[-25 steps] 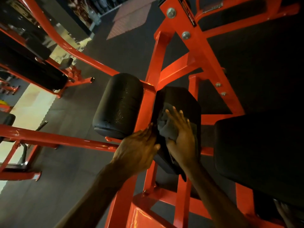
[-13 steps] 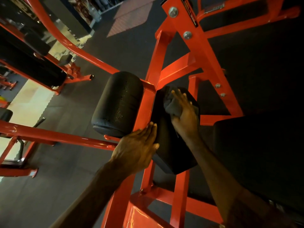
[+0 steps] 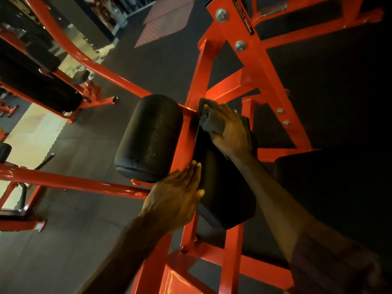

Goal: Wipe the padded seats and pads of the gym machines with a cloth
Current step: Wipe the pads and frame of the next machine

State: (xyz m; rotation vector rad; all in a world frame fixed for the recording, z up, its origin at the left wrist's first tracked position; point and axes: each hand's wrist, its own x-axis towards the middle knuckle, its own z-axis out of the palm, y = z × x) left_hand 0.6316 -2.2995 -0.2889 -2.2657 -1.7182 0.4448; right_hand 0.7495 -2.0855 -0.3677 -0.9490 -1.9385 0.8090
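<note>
Dark rubber floor (image 3: 89, 240): runs under everything in view, with a paler tiled strip at the left edge and more orange-framed equipment beyond it.

Machine frame (image 3: 261, 66): orange steel, bolted, carrying two black roller pads side by side on one upright.

Right hand (image 3: 230, 132): fingers curled round a bunched dark cloth (image 3: 212, 122), pressing it onto the far upper end of the right roller pad (image 3: 227, 200), close to where the pad meets the upright.

Left hand (image 3: 176, 200): flat and holding nothing, fingers straight and together, resting against the orange upright and the near edge of the right roller pad — apparently bracing it.

Left roller pad (image 3: 148, 139): a fine speckle shows along its side, either droplets or worn texture; which one cannot be told, so whether it has been wiped is unclear.

Seat pad (image 3: 331, 187): a large black cushion at the right, mostly lost in shadow; its condition cannot be read.

Stage, as a judgement: the wipe is under way on one pad only, with the cloth at the pad's far end; the near end shows no clear sign either way.

Left to do, as a judgement: the rest of this pad, possibly the left roller pad, the seat pad, and the black pads on the neighbouring machine (image 3: 31, 81) — most of the task looks outstanding.
</note>
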